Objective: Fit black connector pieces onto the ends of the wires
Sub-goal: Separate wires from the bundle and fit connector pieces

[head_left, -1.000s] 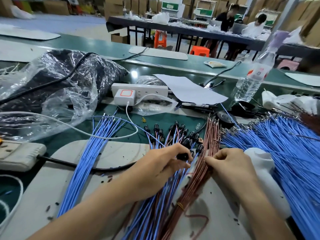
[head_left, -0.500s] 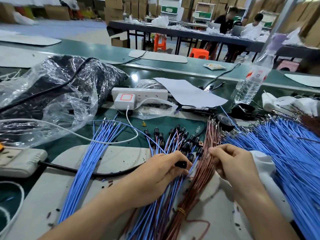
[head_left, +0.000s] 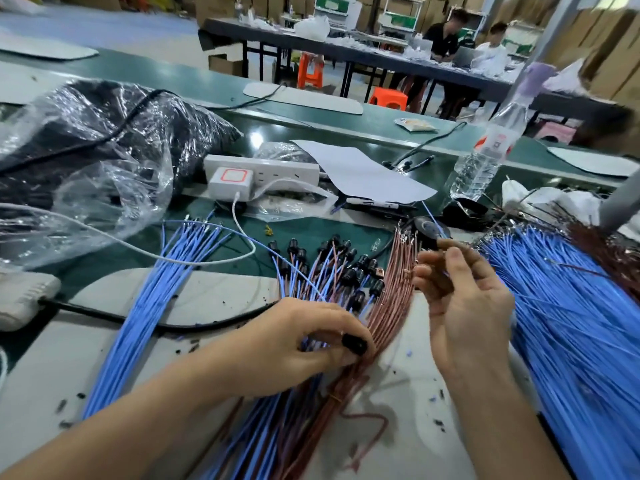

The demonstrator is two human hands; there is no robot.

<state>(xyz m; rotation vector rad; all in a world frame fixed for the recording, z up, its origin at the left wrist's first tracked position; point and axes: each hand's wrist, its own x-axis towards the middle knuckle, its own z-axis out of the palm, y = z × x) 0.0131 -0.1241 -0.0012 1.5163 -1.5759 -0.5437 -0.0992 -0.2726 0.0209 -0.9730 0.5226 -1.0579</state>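
the left grip [head_left: 304,344], a bare hand low over the worktop [head_left: 304,230], pinches one black connector piece [head_left: 355,344] between thumb and fingers, right above the fanned-out wires. the right grip [head_left: 467,306] is lifted, palm turned back toward its owner, with thumb and forefinger nipping a thin blue wire [head_left: 435,223] close to its end. to me the wire looks limp and nearly weightless, so it wants holding just behind the tip or it will buckle on the push. the connector looks small, hard and smooth, best held by its sides with the opening left clear. finished connectors [head_left: 346,268] lie beyond on blue and brown leads, beside the brown wire bundle [head_left: 391,306].
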